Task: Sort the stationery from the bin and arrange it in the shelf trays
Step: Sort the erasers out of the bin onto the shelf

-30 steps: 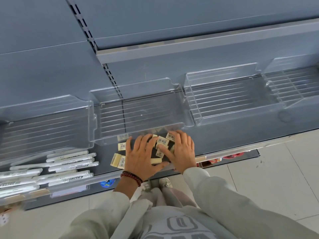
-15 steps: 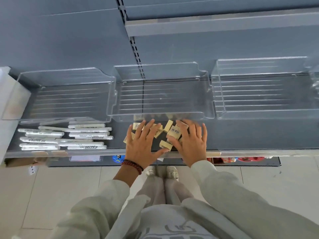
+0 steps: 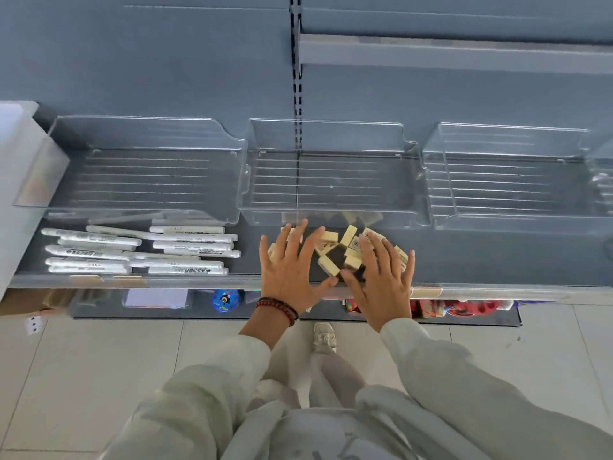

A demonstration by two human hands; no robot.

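Left hand (image 3: 290, 273) and right hand (image 3: 384, 283): both flat, palms down, fingers straight and spread, gripping nothing. Cream erasers (image 3: 328, 239) lie in a loose pile on the grey shelf (image 3: 497, 254), between the hands and partly under their fingers, just in front of the middle clear tray (image 3: 331, 180). Eraser labels show barcodes; text illegible. White pens (image 3: 139, 250) lie to the left; print unreadable.

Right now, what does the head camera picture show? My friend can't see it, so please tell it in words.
A person's left hand and right hand, fingers spread, press flat over a loose pile of small cream erasers on a grey shelf. White pens lie to the left. Clear trays sit in a row just above.
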